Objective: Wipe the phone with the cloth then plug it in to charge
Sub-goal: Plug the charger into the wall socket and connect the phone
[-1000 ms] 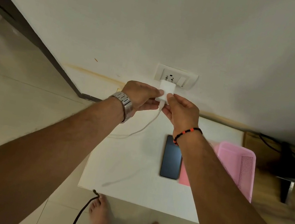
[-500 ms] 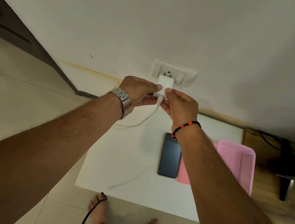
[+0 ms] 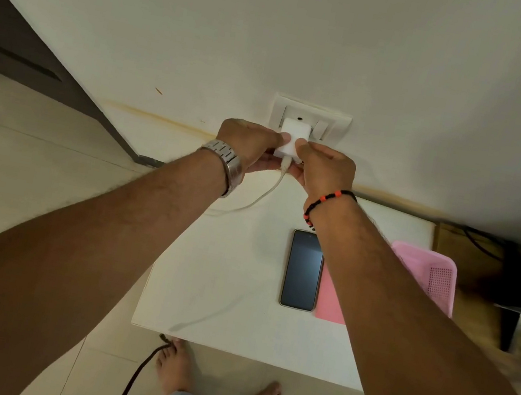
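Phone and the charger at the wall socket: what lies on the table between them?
In the head view, only bare white table and the right wrist's beaded band crossing above. The phone lies unplugged; the cable from the charger curves away to the left.

white table (image 3: 217, 294), phone (image 3: 303, 269), pink basket (image 3: 439, 281), cable (image 3: 251, 201)

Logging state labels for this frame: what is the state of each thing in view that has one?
charger adapter: gripped by both hands, pressed at the wall socket; how far it is seated cannot be told
left hand: shut on adapter
right hand: shut on adapter
white cable: attached to adapter, hanging slack
phone: flat on white table, screen dark, no cable visible in it
pink basket: on the table, contents hidden
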